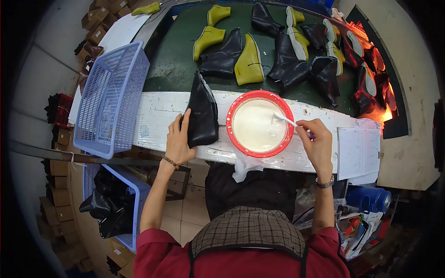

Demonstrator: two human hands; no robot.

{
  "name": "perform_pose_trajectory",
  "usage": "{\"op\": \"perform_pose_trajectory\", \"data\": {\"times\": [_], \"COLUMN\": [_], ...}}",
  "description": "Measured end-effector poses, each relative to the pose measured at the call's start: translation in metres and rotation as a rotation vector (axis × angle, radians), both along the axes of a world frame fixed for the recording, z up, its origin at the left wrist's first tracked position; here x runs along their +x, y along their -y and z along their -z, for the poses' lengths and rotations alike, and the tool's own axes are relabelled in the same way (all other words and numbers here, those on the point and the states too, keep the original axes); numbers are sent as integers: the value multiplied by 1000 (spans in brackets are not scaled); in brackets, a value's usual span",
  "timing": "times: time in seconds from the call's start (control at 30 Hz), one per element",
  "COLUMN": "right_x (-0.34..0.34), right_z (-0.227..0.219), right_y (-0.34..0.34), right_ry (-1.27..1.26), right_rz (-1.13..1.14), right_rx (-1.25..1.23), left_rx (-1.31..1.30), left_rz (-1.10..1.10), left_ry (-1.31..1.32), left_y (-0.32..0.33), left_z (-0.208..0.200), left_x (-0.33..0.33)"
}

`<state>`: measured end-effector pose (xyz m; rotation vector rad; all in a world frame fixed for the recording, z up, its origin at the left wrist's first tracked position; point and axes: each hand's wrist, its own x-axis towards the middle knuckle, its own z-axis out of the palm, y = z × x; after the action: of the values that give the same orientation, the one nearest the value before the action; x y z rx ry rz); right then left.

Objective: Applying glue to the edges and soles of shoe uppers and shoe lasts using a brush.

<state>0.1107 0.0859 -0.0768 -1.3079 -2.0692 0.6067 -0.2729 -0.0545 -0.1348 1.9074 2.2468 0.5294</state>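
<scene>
At the front of the white work board, my left hand (178, 142) holds a black leather boot (203, 118) by its left side. The boot stands with its slit, pale-edged opening toward the top. To its right is a red bowl (232, 143) of creamy white liquid (255, 127). My right hand (317, 143) pinches a small white-handled brush (288, 121) over the bowl's right rim. The brush's head is at the liquid; I cannot tell how deep it sits.
Behind the board, a dark green belt (169, 58) carries black boots (222, 55) and yellow-green wedge forms (250, 60). A heater (387, 113) glows orange at the right. Blue baskets (111, 102) stand left, the lower holding black boots (109, 204). Papers (357, 150) lie right.
</scene>
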Motion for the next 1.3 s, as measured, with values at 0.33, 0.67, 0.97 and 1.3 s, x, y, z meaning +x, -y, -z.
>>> {"op": "perform_pose_trajectory", "data": {"times": [0.33,0.67,0.97,1.3], "right_x": [-26,-53,-55,-54], "right_z": [-8,-21,-40,-45], "right_y": [16,10,-7,27], "right_ry": [-341,-376,-396,-361], "right_rz": [-70,-173,-214,-401], "right_rx": [-49,30,212,204], "left_rx": [465,587,715,895], "left_rz": [12,181,183,65], "left_ry": [109,121,169,109], "left_y": [-4,7,-9,-46], "left_z": [-38,-66,-73,-69], "left_x": [28,54,59,58]}}
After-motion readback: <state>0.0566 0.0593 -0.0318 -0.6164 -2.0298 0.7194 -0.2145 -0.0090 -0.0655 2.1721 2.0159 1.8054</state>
